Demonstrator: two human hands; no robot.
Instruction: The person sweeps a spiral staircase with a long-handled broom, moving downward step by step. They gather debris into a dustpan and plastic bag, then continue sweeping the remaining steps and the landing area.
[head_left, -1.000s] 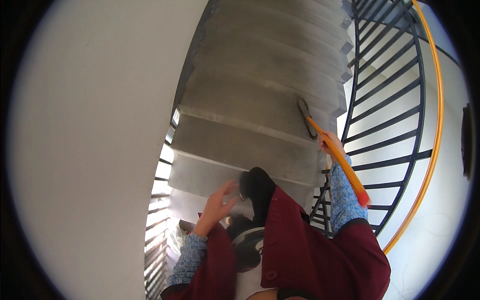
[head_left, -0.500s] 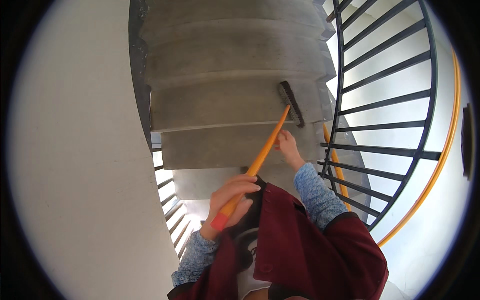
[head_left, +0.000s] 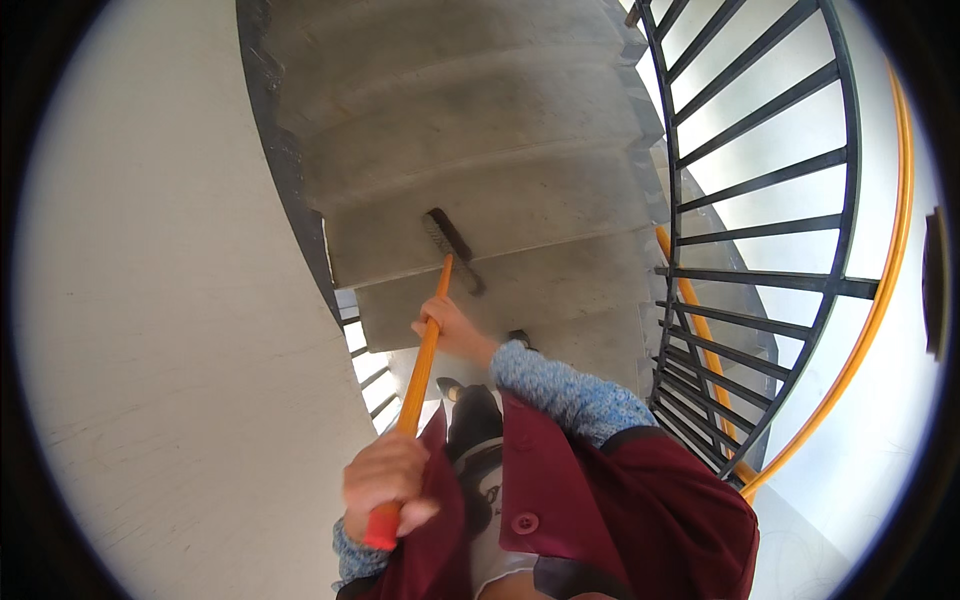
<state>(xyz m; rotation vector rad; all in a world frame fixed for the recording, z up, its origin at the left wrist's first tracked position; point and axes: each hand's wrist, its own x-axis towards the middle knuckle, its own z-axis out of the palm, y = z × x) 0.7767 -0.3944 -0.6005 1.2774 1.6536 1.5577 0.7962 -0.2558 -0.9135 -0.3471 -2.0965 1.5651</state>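
On grey stairs [head_left: 520, 210], one broom [head_left: 450, 245]; left hand [head_left: 385, 480] and right hand [head_left: 450, 330], each grip pinching its orange handle [head_left: 425, 365]

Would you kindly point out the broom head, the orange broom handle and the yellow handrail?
broom head [head_left: 452, 250], head view, middle of the bristle block.
orange broom handle [head_left: 424, 372], head view, shaft between the hands.
yellow handrail [head_left: 880, 290], head view, curved outer rail.

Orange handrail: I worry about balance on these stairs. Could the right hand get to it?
Probably not at once: the right hand is wrapped around the broom handle, and the orange handrail lies beyond the black railing bars.
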